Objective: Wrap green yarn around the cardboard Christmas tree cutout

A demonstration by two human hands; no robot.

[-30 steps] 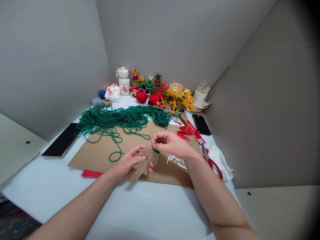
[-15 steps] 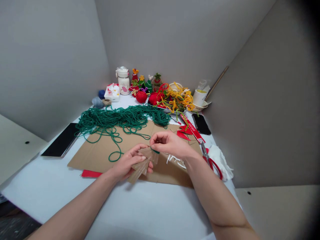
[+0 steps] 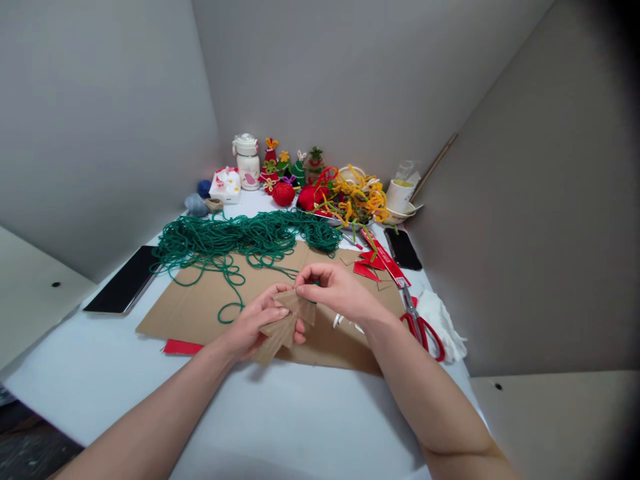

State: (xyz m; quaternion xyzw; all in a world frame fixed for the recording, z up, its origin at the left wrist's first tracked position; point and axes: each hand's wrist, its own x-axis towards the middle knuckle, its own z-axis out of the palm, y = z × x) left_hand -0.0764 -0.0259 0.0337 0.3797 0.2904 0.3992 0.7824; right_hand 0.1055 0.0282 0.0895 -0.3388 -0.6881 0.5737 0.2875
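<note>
My left hand (image 3: 257,323) grips a brown cardboard cutout (image 3: 283,327) shaped like a fir tree, its thumb on the face and its fingers behind. The cutout is tilted above a large cardboard sheet. My right hand (image 3: 335,290) is closed in a pinch at the cutout's upper edge. A little green yarn (image 3: 316,285) shows under its palm, and the pinching fingertips hide most of that strand. From a big loose heap of green yarn (image 3: 235,233) behind the hands, a strand runs across the sheet toward my fingers.
The cardboard sheet (image 3: 200,307) covers the table's middle. At right lie red-handled scissors (image 3: 423,330), a red packet (image 3: 385,257), a phone (image 3: 403,249) and white tissue (image 3: 443,327). A tablet (image 3: 123,280) lies left. Behind stand a white bottle (image 3: 247,163), small decorated cones and yellow yarn scraps (image 3: 363,197).
My right hand has shifted slightly left along the cutout's upper edge. Less green yarn shows on the cutout's right side. My left hand keeps its hold, the cutout turned slightly.
</note>
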